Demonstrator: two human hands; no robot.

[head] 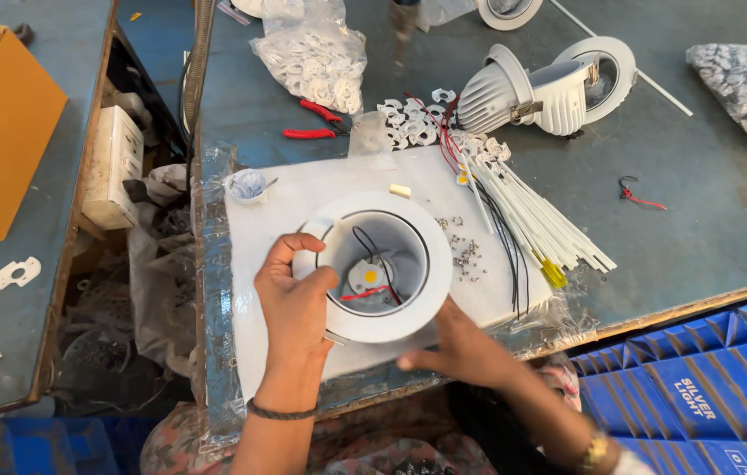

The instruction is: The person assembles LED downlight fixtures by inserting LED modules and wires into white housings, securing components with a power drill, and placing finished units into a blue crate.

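White round downlight housing [382, 264] near worktop [708, 202] front edge, left hand [294, 303] gripping its rim, right hand [457, 347] fingers curled beneath it, white sleeved wires [541, 224] beside.

You're seeing red-handled pliers [316, 121] lying near a bag of white parts [314, 54], a finned lamp housing [549, 85] sitting behind, white sleeved wires [536, 220] and small screws [464, 251] resting on the white mat [272, 237].

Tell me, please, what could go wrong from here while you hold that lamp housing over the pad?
1. The loose screws lie right beside the housing; a nudge might scatter them.
2. The red and black wires inside sit near the left hand and could snag.
3. The right hand supports only the near rim, so the housing may tip.
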